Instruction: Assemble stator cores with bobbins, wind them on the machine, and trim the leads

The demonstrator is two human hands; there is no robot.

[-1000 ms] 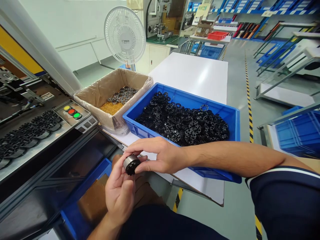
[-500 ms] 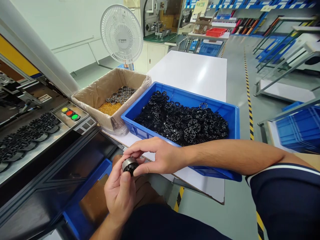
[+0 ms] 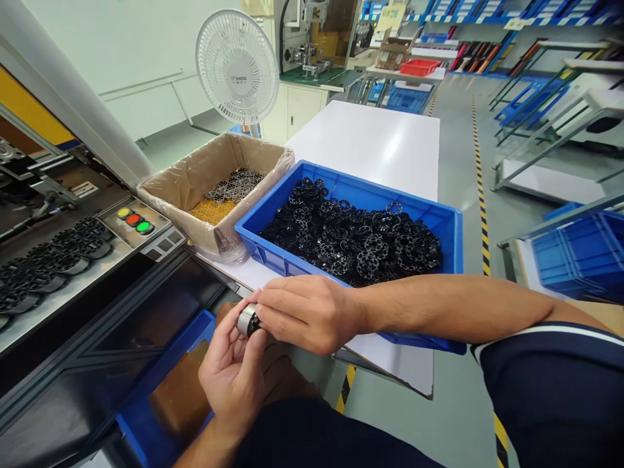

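A short silvery metal ring with a black insert (image 3: 247, 321) is gripped by my left hand (image 3: 234, 367), its thumb below and fingers behind. My right hand (image 3: 309, 315) is closed against the black face of the same part, fingertips pressing there, and covers part of it. Just beyond my right forearm, a blue bin (image 3: 455, 244) holds a heap of black slotted discs (image 3: 358, 237). On the machine's metal ledge at the left lie rows of similar rings with black inserts (image 3: 53, 263).
A plastic-lined cardboard box (image 3: 160, 205) with metal rings (image 3: 237, 186) stands beside the blue bin on the white table (image 3: 375, 140). Coloured push buttons (image 3: 133, 220) sit on the machine's edge. A white fan (image 3: 238, 68) stands behind; a lower blue bin (image 3: 141, 416) is near my legs.
My right hand has turned and its fingers have folded over the part's black face, hiding more of it. The ring has tilted to the right in my left hand.
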